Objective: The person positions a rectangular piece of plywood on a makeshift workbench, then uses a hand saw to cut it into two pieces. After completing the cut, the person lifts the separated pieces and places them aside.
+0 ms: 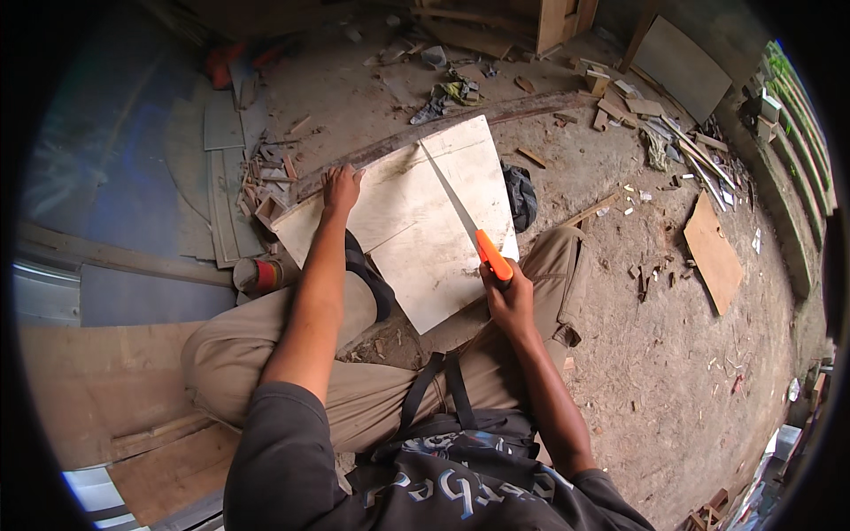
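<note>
A white-faced plywood board [390, 212] lies tilted across my lap and lower legs, with dark smudges and a cut line on its face. My left hand [343, 188] holds its far left edge, fingers curled over the rim. In my right hand [509, 301] is the orange and black handle of a handsaw [453, 198]. Its grey blade runs away from me over the right part of the board, and the tip is near the far edge. Whether the teeth sit in the wood cannot be made out.
A long dark timber [390, 144] lies behind the board. Left stand a round tin [257, 276] and wood scraps [266, 188]. A black shoe [520, 196] shows beyond the board's right edge. Offcuts and a brown plywood piece [714, 254] litter the floor at right.
</note>
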